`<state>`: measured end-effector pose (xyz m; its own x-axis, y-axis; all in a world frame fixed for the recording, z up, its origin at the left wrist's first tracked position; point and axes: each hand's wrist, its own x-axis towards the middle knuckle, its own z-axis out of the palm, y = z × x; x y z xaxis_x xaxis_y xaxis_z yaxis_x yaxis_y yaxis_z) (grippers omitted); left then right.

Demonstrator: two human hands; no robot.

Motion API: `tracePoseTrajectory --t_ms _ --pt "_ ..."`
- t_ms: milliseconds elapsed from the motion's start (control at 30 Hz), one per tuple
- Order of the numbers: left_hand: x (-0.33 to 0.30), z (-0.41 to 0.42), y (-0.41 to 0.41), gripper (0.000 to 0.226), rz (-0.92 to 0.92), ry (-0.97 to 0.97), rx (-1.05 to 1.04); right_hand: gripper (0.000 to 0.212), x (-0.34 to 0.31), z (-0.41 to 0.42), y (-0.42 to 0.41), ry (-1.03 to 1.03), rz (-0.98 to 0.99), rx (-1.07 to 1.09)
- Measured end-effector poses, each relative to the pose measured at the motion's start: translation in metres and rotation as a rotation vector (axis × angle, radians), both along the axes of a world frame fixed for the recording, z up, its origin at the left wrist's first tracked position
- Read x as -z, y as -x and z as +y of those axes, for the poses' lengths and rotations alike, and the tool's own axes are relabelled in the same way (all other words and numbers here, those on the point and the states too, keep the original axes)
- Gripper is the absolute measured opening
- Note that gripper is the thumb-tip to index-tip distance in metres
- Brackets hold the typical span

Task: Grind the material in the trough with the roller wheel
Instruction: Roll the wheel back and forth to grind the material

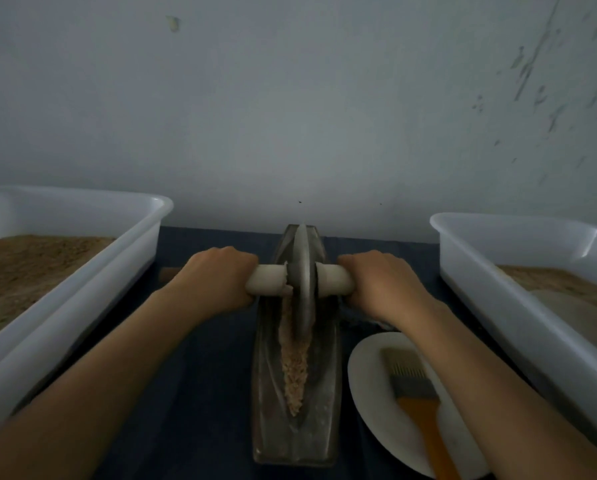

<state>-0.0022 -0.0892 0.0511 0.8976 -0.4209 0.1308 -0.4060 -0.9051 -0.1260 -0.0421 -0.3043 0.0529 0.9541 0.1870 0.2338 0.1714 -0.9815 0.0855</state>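
Observation:
A long grey metal trough [267, 393] runs away from me down the middle of the dark blue table. Tan crushed material [295, 374] lies along its groove. The metal roller wheel [304, 271] stands upright in the groove in the far half of the trough. A pale axle handle [267, 280] passes through its hub and sticks out on both sides. My left hand [217, 275] grips the left end of the handle. My right hand [382, 284] grips the right end. Both arms are stretched forward.
A white plastic tub [82, 271] with brown powder stands at the left, and another white tub [498, 289] with brown powder at the right. A white plate [369, 393] to the right of the trough carries a brush [416, 393] with an orange handle. A wall rises just behind the trough.

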Motion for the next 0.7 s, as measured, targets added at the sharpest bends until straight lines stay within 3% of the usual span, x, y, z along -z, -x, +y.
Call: tracePoseTrajectory --t_ms 167,367,533,600,700 --pt "-0.022 0.006 0.020 0.037 0.346 -0.097 0.074 0.014 -0.030 0.008 0.027 0.006 0.434 -0.047" --pt "-0.035 0.011 0.032 0.030 0.554 -0.153 0.129 0.022 -0.041 0.014 0.047 0.035 0.645 -0.056" --pt "-0.025 0.008 0.020 0.034 0.473 -0.104 0.078 0.022 -0.033 0.010 0.032 0.013 0.449 -0.067" --pt "-0.017 0.006 0.013 0.038 0.328 -0.078 0.048 0.013 -0.023 0.007 0.021 0.034 0.335 -0.055" --pt "-0.004 0.003 0.003 0.034 0.066 0.006 -0.002 0.022 -0.005 0.002 0.001 0.024 0.064 -0.031"
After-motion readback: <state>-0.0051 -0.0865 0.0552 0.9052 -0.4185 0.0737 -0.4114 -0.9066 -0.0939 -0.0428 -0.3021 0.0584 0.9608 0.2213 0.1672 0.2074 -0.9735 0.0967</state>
